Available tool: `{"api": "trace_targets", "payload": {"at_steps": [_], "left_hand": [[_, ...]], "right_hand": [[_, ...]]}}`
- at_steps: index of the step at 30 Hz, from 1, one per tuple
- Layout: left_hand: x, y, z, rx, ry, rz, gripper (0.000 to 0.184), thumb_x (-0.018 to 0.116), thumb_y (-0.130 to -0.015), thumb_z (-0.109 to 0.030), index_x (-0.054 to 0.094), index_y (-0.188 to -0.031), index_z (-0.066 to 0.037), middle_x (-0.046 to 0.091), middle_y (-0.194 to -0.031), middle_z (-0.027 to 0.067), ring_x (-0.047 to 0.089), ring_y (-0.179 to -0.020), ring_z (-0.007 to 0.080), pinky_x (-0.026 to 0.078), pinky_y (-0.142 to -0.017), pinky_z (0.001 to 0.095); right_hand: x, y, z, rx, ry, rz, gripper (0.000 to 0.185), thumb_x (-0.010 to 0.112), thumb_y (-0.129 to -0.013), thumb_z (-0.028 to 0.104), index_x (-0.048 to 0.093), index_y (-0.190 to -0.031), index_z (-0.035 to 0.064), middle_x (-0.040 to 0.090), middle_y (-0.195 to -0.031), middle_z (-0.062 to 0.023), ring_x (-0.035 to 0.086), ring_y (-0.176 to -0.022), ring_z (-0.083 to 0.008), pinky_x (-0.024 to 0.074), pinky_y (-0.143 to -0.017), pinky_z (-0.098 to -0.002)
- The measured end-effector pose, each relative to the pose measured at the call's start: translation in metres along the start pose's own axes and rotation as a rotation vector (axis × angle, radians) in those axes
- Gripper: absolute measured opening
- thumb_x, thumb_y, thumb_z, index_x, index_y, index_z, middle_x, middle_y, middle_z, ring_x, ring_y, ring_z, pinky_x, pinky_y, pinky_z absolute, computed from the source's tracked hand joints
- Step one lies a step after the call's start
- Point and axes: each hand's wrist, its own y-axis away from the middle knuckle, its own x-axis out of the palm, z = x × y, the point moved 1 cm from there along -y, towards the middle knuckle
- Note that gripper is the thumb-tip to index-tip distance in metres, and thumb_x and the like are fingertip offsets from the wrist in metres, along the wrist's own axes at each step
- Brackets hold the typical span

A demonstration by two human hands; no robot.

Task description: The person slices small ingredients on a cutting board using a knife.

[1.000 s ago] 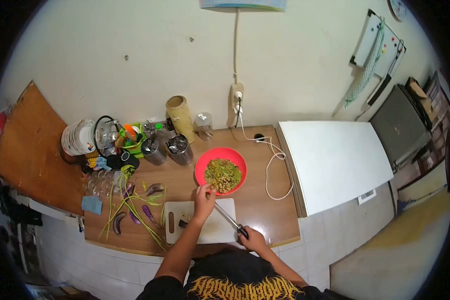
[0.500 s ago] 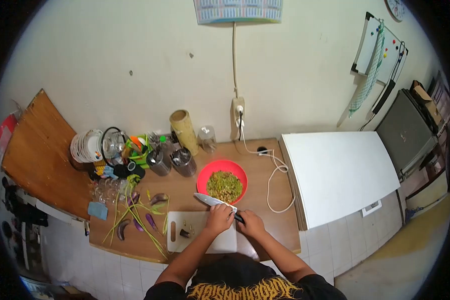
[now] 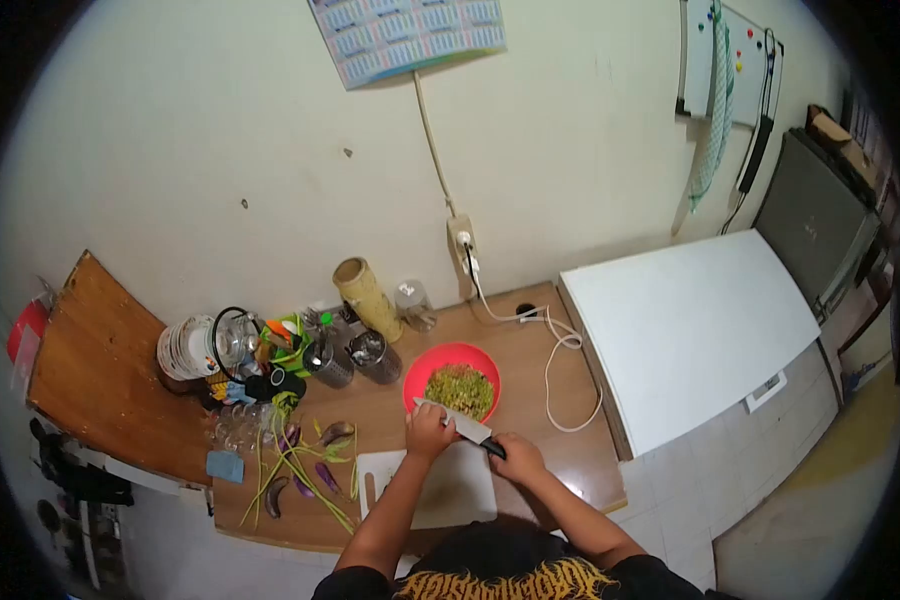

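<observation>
Holding one knife (image 3: 469, 428) near one red bowl (image 3: 417, 383), the right grip (image 3: 519, 458) is closed (left grip (image 3: 429, 434) unclear).

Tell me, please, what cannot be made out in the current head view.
- Head view: some fingertips of the left hand are hidden by the hand itself, so its contact with the knife is unclear.
- Head view: the handle's end is covered by the right hand.
- Head view: the cutting board is partly hidden by the left forearm.
- Head view: the wall calendar is cut off by the top edge.
</observation>
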Motion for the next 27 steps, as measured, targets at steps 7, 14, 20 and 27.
{"api": "trace_targets", "payload": {"at_steps": [7,14,20,27], "left_hand": [[-0.003,-0.008,-0.003,0.118,-0.130,-0.064,0.046,0.083,-0.074,-0.041,0.068,-0.105,-0.010,0.061,-0.116,0.0112,0.054,-0.118,0.0351,0.037,-0.102,0.0522],[-0.007,-0.023,-0.006,-0.158,-0.048,0.377,0.067,0.085,-0.072,-0.051,0.065,-0.117,-0.007,0.055,-0.131,0.0167,0.049,-0.125,0.0376,0.028,-0.114,0.0547],[-0.002,-0.024,-0.009,0.018,-0.086,0.110,0.072,0.083,-0.069,-0.061,0.067,-0.111,-0.005,0.047,-0.142,0.0231,0.040,-0.135,0.0431,0.022,-0.118,0.0580],[0.002,-0.022,-0.016,-0.011,-0.112,0.262,0.094,0.085,-0.067,-0.063,0.057,-0.133,-0.002,0.044,-0.149,0.0252,0.037,-0.141,0.0422,0.019,-0.120,0.0581]], "right_hand": [[0.000,0.016,-0.014,0.094,0.024,0.051,0.036,0.072,-0.081,0.024,0.069,-0.112,0.0083,0.068,-0.107,-0.0150,0.066,-0.102,-0.0352,0.0541,-0.089,-0.0445],[-0.004,0.022,-0.013,0.120,-0.048,-0.026,0.028,0.069,-0.083,0.022,0.069,-0.109,0.0105,0.066,-0.106,-0.0145,0.066,-0.101,-0.0360,0.0546,-0.087,-0.0458],[0.000,0.036,-0.020,0.179,-0.076,-0.021,0.034,0.073,-0.083,0.024,0.069,-0.114,0.0101,0.067,-0.113,-0.0108,0.066,-0.105,-0.0322,0.0547,-0.089,-0.0413],[-0.010,0.051,-0.012,0.181,-0.042,-0.041,0.033,0.071,-0.084,0.025,0.069,-0.112,0.0091,0.066,-0.112,-0.0136,0.065,-0.105,-0.0345,0.0540,-0.090,-0.0436]]}}
